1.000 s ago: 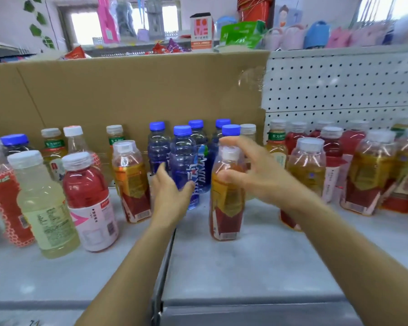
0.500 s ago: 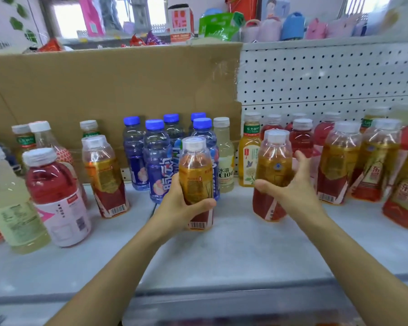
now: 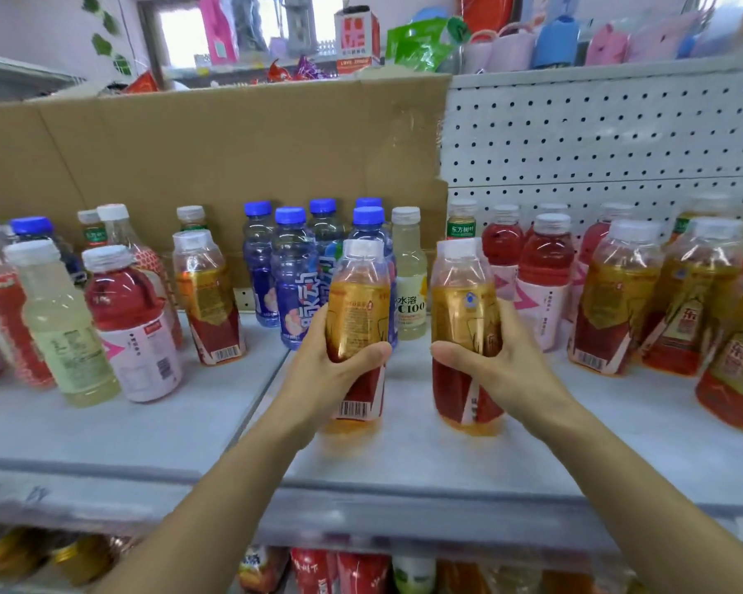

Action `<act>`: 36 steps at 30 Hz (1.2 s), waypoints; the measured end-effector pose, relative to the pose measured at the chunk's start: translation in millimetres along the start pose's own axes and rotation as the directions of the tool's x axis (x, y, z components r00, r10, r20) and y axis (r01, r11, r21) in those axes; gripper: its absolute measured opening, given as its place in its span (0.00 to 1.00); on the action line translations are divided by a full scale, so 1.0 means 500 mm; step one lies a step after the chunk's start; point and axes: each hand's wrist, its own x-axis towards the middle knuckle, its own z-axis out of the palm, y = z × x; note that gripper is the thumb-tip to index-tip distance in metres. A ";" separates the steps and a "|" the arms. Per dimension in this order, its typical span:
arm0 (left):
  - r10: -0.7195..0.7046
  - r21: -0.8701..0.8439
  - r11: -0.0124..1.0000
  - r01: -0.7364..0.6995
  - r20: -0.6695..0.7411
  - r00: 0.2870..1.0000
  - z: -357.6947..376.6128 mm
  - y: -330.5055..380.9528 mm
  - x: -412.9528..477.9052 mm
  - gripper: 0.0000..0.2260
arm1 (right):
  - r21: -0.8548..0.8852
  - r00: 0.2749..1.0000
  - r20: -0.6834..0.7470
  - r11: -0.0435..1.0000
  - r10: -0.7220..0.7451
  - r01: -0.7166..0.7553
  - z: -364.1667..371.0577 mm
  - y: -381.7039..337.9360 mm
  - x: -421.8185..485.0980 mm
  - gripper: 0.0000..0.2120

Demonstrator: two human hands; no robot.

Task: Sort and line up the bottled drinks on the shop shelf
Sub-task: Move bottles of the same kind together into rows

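Shop shelf (image 3: 404,460), left hand (image 3: 327,379) fingers (image 3: 318,327) curled round one amber bottle (image 3: 357,306), right hand (image 3: 507,375) fingers (image 3: 506,325) wrapping the neighbouring bottle (image 3: 464,306)

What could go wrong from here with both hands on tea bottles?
The left hand grips an amber tea bottle right in front of the blue-capped bottles and the pale C100 bottle; pushing it back could topple them.
The right hand holds a second amber bottle, so no hand is free to catch a fall.
Both stand near the shelf's front edge; a slip might send one off.
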 end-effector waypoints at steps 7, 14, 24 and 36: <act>0.092 -0.128 0.985 -0.113 -0.163 0.982 -0.026 0.008 -0.103 0.26 | 0.073 0.993 0.018 0.991 -0.114 0.113 0.047 -0.065 -0.058 0.29; 0.104 -0.162 0.976 -0.148 -0.250 0.963 -0.130 0.002 -0.204 0.24 | 0.110 0.981 0.077 0.979 -0.181 0.172 0.147 -0.144 -0.141 0.26; 0.057 -0.132 0.987 -0.097 -0.279 0.958 -0.404 -0.062 -0.383 0.25 | 0.174 0.981 0.141 0.979 -0.133 0.108 0.411 -0.233 -0.314 0.23; -0.034 -0.163 0.986 -0.034 -0.396 0.917 -0.749 -0.159 -0.539 0.23 | 0.228 0.969 0.226 0.973 -0.100 0.048 0.753 -0.351 -0.429 0.32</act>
